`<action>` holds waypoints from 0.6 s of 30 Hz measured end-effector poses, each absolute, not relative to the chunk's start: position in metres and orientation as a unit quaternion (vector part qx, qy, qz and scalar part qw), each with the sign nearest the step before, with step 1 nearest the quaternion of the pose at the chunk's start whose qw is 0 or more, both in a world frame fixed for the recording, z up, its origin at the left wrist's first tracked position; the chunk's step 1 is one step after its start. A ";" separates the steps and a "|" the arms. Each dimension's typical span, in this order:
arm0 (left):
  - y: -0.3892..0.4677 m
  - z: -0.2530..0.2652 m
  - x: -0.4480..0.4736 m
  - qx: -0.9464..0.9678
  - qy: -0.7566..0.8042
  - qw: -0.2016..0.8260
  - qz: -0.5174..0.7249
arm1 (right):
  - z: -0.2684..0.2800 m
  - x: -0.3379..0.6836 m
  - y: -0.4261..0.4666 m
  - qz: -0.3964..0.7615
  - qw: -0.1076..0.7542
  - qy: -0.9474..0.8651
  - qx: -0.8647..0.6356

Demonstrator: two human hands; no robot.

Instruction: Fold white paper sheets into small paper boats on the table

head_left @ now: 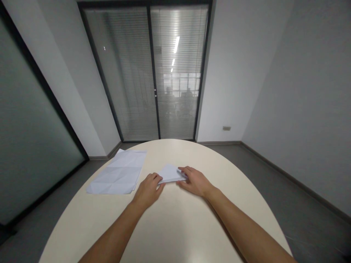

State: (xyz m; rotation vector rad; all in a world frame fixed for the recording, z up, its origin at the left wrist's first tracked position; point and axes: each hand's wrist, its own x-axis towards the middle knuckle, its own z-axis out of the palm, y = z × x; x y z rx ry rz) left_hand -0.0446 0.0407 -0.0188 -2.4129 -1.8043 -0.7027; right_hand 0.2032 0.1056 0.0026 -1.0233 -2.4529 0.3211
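A folded sheet of white paper (pixel 170 173) lies on the pale round table (pixel 170 223), between my two hands. It has a roughly triangular outline with a straight, layered edge facing me. My left hand (pixel 149 189) grips the left corner, thumb in front and fingers on top. At the opposite end, my right hand (pixel 195 180) pinches the right corner between thumb and fingers. The fingers partly cover both corners.
Left of my hands, several creased white sheets (pixel 117 173) lie stacked near the table's left edge. Beyond the table stands a glass partition with blinds (pixel 178 84). A wall socket (pixel 226 128) sits low on the back wall.
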 end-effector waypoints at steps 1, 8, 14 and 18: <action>0.041 -0.020 -0.045 -0.779 -0.584 0.023 -0.227 | 0.003 0.204 0.106 0.119 0.231 -0.889 -0.377; 0.041 -0.021 -0.048 -0.771 -0.599 0.009 -0.214 | 0.002 0.204 0.108 0.122 0.208 -0.874 -0.422; 0.042 -0.020 -0.047 -0.763 -0.608 0.008 -0.222 | 0.005 0.204 0.108 0.117 0.196 -0.877 -0.424; 0.044 -0.022 -0.048 -0.759 -0.608 0.012 -0.232 | 0.006 0.205 0.110 0.123 0.192 -0.874 -0.430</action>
